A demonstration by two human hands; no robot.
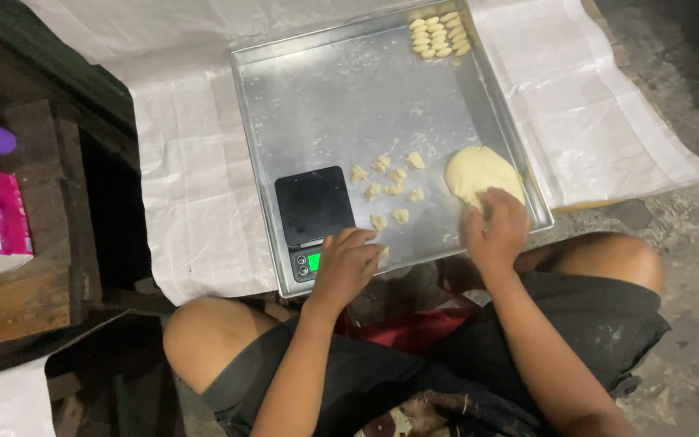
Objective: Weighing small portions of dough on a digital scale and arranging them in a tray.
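The right hand [497, 229] pinches the big dough lump [479, 172] by the tray's [285, 105] right edge, and the left hand [348, 263], fingers curled, rests by the little scale [314, 206] at the front edge, so it might bump it.

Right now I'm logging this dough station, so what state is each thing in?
Digital scale: switched on, display lit green, platform bare.
Dough mass: one flattened lump, partly under the right hand.
Small dough pieces: loose, scattered mid-tray.
Shaped dough pieces: lined in neat rows at the far corner.
Metal tray: flat on white sheeting, dusted with crumbs.
Left hand: fingers curled, at the scale's front edge.
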